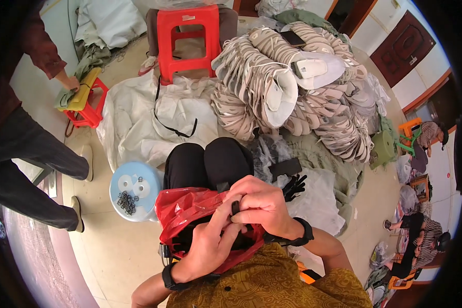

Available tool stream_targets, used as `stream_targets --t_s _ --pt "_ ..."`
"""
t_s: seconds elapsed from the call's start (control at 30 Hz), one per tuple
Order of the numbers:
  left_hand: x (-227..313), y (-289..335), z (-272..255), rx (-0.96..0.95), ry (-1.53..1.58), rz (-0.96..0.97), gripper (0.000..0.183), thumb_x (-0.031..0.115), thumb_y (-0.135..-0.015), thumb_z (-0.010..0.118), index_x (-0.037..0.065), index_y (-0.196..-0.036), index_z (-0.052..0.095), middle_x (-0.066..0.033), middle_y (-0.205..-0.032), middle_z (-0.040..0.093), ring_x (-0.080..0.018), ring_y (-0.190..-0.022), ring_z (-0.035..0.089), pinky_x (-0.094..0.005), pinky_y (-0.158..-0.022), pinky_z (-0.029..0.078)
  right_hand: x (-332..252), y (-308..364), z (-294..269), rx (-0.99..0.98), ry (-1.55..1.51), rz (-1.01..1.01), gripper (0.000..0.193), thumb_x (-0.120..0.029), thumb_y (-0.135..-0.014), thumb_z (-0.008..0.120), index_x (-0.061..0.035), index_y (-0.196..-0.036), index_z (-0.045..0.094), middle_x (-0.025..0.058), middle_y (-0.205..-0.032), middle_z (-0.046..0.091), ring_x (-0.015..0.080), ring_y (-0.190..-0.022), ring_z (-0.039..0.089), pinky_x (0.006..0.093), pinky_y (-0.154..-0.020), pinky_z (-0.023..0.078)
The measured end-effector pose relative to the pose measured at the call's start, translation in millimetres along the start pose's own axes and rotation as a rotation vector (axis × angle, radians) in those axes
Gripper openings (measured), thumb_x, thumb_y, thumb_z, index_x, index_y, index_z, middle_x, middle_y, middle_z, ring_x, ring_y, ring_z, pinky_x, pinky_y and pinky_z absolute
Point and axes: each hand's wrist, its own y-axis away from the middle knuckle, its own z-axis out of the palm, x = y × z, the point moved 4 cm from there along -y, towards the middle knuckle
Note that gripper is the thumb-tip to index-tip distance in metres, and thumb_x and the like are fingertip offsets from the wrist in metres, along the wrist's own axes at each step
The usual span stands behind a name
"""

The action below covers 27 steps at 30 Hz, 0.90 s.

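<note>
My left hand [209,244] and my right hand [266,204] meet above my lap, fingers pinched together. Between their fingertips is a small black piece [235,207], possibly a folded strap end; its exact kind is too small to tell. Under the hands a red plastic bag [187,205] lies open across my thighs, with dark contents partly hidden by my fingers. To the left stands a round light-blue stool [150,180], with a small heap of dark metal buckles [127,203] on its top and one loose buckle [140,179] apart from it.
Stacks of beige shoe uppers [264,77] pile up ahead right. White sheeting [133,113] with a black strap [177,132] covers the floor ahead. Black gloves [294,188] lie right. A red stool [187,46] stands ahead; a person [25,164] stands left, others sit far right.
</note>
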Motion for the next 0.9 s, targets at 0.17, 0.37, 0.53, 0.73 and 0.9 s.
stream_targets --t_s 0.17,0.37,0.53,0.73,0.9 --pt "4 -6 -19 -0.047 -0.150 0.088 0.025 0.007 -0.078 0.059 -0.002 -0.101 0.052 -0.0069 -0.068 0.057 -0.0117 -0.057 0.054 -0.0238 -0.055 0.045 -2 -2 -5 -0.100 0.109 0.032 0.019 -0.006 -0.060 0.068 0.0006 -0.057 0.051 0.0092 -0.068 0.057 0.0228 -0.063 0.054 0.0294 -0.060 0.040" --pt "-23 -13 -25 0.014 0.503 -0.261 0.004 0.004 -0.083 0.051 0.000 -0.084 0.050 -0.0044 -0.067 0.056 -0.0085 -0.058 0.054 -0.0208 -0.051 0.044 0 -11 3 -0.260 0.167 0.136 0.017 -0.013 -0.063 0.067 -0.0013 -0.067 0.056 0.0061 -0.066 0.057 0.0210 -0.061 0.053 0.0290 -0.060 0.040" --pt "-34 -3 -25 0.127 0.794 -0.329 0.007 0.007 -0.086 0.046 0.000 -0.085 0.048 -0.0105 -0.071 0.057 -0.0175 -0.062 0.058 -0.0265 -0.054 0.049 -4 -14 9 -0.214 0.248 -0.002 0.016 -0.013 -0.061 0.068 -0.0029 -0.068 0.057 0.0060 -0.064 0.056 0.0202 -0.061 0.054 0.0291 -0.061 0.040" --pt "-39 6 -49 0.048 0.548 -0.174 0.014 0.011 -0.089 0.042 -0.001 -0.092 0.050 -0.0037 -0.077 0.055 -0.0090 -0.065 0.055 -0.0207 -0.057 0.045 5 -14 9 -0.295 0.248 0.185 0.014 -0.009 -0.060 0.068 -0.0018 -0.065 0.057 0.0060 -0.061 0.055 0.0217 -0.055 0.053 0.0285 -0.051 0.041" --pt "-134 46 -159 0.582 0.329 -0.271 0.011 0.009 -0.085 0.048 0.001 -0.091 0.051 -0.0053 -0.070 0.056 -0.0101 -0.056 0.054 -0.0217 -0.049 0.044 16 -8 13 -0.322 0.177 0.324 0.013 -0.004 -0.060 0.068 0.0005 -0.067 0.058 0.0084 -0.064 0.057 0.0183 -0.053 0.054 0.0246 -0.048 0.040"
